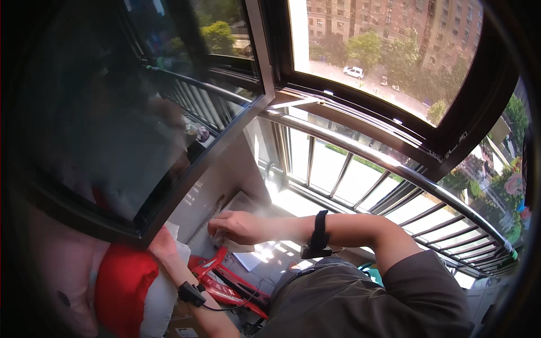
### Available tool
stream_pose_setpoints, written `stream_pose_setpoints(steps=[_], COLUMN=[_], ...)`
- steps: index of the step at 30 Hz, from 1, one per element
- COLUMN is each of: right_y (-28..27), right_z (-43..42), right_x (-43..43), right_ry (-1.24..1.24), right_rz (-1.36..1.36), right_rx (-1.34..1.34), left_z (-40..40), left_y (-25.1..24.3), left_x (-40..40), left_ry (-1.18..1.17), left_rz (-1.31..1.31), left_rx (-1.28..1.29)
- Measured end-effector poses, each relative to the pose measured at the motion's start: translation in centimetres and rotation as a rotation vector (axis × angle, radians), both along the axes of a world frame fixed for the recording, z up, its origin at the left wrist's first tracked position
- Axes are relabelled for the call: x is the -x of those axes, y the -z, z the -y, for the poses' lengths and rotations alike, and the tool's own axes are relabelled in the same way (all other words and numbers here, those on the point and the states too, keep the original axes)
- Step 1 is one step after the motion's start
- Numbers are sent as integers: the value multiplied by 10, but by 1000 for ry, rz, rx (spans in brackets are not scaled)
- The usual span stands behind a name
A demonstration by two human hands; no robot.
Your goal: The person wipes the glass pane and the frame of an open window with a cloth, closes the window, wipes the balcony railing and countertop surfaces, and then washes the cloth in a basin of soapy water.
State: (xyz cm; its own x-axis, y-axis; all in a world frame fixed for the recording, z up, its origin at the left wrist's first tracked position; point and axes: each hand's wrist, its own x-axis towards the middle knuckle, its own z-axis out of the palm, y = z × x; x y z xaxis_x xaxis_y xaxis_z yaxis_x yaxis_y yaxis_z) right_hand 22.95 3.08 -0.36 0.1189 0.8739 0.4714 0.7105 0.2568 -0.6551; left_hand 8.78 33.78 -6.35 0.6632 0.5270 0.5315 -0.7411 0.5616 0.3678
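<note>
An inward-swung window sash with a dark frame and reflective glass fills the left of the view. My left hand is at its lower corner; the frame hides its fingers, so their grip cannot be made out. Whitish material shows beside that palm. To the right of the sash, my right hand has its fingers curled on a pale, crumpled cloth or wipe, held apart from the glass. Each wrist wears a black strap with a small device.
A metal railing runs below a screened window on the right. Beneath my hands is a red frame, perhaps a child's bike, with a white sheet-like item nearby. A red cushion-like bundle sits at lower left, beside a cardboard box.
</note>
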Motion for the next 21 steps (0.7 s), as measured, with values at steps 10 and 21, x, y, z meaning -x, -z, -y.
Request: stream_pose_setpoints(steps=[10,21], right_y=[33,43], right_z=[233,363], right_x=[-27,39], right_ry=[422,661], right_rz=[-1154,-1661], right_rx=[22,-391], left_z=[-13,148], left_y=[-17,27], left_x=[-13,-21], left_ry=[-208,356], left_rz=[-212,-858], left_rx=[189,96])
